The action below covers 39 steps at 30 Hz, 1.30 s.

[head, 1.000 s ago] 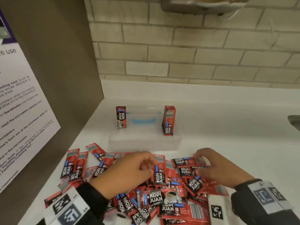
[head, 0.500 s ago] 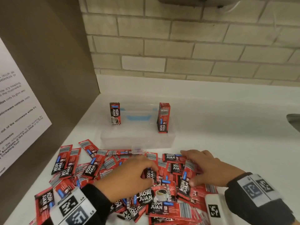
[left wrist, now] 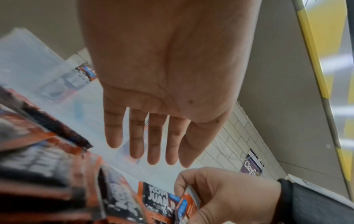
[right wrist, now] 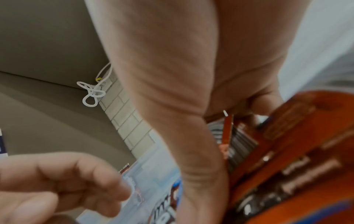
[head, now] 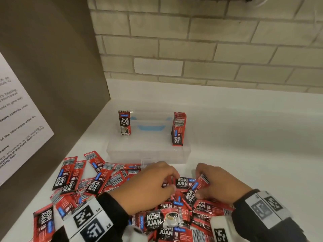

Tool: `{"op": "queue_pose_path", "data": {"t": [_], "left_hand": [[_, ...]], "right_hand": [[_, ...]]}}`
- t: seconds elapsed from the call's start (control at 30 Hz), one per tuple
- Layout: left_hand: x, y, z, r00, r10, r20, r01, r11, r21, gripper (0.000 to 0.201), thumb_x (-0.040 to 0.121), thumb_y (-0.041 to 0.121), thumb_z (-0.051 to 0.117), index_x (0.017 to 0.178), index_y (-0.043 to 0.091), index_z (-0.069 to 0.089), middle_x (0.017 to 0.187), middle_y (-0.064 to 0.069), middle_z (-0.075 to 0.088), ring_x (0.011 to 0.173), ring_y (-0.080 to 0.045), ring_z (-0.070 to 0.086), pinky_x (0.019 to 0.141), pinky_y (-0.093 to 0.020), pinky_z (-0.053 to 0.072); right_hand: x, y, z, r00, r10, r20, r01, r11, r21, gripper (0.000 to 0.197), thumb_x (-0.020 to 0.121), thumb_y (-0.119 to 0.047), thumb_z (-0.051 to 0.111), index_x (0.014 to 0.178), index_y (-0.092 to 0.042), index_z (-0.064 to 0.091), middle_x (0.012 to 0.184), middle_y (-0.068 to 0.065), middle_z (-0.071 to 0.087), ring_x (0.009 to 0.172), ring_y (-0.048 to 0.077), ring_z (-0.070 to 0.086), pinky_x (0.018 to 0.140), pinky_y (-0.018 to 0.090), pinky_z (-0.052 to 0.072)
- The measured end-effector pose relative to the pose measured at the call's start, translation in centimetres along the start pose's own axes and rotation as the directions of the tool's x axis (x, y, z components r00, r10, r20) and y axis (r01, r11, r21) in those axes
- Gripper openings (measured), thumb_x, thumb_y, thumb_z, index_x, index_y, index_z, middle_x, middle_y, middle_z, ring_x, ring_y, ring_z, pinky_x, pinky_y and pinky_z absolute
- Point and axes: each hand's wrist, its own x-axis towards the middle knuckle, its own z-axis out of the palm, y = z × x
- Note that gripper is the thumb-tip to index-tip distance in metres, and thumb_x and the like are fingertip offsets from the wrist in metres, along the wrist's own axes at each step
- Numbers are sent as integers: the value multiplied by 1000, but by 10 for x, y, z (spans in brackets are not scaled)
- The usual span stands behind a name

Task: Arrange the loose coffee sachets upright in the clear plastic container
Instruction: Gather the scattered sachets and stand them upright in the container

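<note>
Many red and black coffee sachets (head: 97, 182) lie loose in a heap on the white counter. Behind them stands the clear plastic container (head: 148, 152). One sachet (head: 124, 123) stands upright at its left end and a stack of sachets (head: 178, 131) at its right end. My right hand (head: 215, 184) pinches a sachet (head: 201, 181) lifted at a tilt off the heap; the left wrist view shows this pinched sachet (left wrist: 188, 203) too. My left hand (head: 157, 180) hovers just left of it, and its fingers (left wrist: 155, 144) are straight and hold nothing.
A brown side panel (head: 57, 75) with a printed notice (head: 19, 130) walls off the left. A tiled wall (head: 209, 49) runs behind the counter. Bare white counter (head: 253, 145) lies right of the container.
Both hands drew together at the middle of the heap. My right hand went from lying flat on the sachets to pinching one and tilting it up. The camera dipped closer.
</note>
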Motion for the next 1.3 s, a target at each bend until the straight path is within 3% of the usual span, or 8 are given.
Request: {"op": "queue_pose_path", "data": {"t": [0.2,0.4,0.57,0.67,0.77,0.93,1.13,1.3], "left_hand": [[18,19,0,999,44,11,-44,999,13,50,93,42,52,139,32,35,142,12,40,127,-3,36,99,-18,31],[29,27,-5,999,40,12,-39,992,-122,55,89,42,60,137,31,35,130,7,54,115,-8,52,91,-20,42],[21,16,-16,999,38,20,-29,939,-344,33,93,30,57,125,30,52,116,4,66,104,-16,63,94,-39,49],[11,9,-20,1000,16,-19,-22,936,-351,28,96,23,53,123,28,53,114,4,65,103,-14,62,94,-39,48],[0,1,-24,996,-19,-93,-19,921,-390,25,97,23,50,121,28,52,113,6,64,100,-13,62,86,-32,52],[-15,-13,-37,985,-67,-156,-11,893,-450,18,98,24,48,114,32,50,109,2,67,98,-18,65,85,-35,54],[-13,-11,-41,998,0,-60,-20,942,-336,19,99,28,46,117,34,47,109,8,64,95,-7,62,79,-23,49],[3,2,-39,997,-46,-54,25,940,-340,25,101,27,39,126,29,38,111,4,61,97,-8,60,74,-18,47]], "right_hand": [[-3,-5,-12,992,-107,-61,113,987,111,34,71,-17,75,79,-30,45,86,-5,65,76,8,63,64,24,51],[-13,-28,-29,949,-233,-211,278,935,222,37,74,-18,77,92,-27,47,86,2,66,67,8,58,63,24,49],[-24,-35,-26,959,-190,-209,260,882,394,25,84,-30,68,101,-33,49,92,5,68,77,15,63,76,34,52],[-29,-42,-24,972,-135,-192,214,849,483,16,91,-35,56,103,-45,53,99,4,68,89,29,66,86,49,52],[-32,-46,-26,982,-101,-159,177,780,599,35,88,-25,61,113,-46,50,105,-1,63,90,26,68,77,45,56],[-31,-54,-18,964,6,-264,217,556,803,32,83,13,56,108,-7,52,79,9,62,61,21,63,52,24,51],[-17,-65,-22,946,-31,-323,275,604,748,18,82,12,60,92,-2,58,66,8,67,55,15,61,52,20,50],[-6,-69,-29,949,-126,-288,297,658,692,28,93,5,45,111,-8,61,81,6,67,67,10,61,63,19,50]]}}
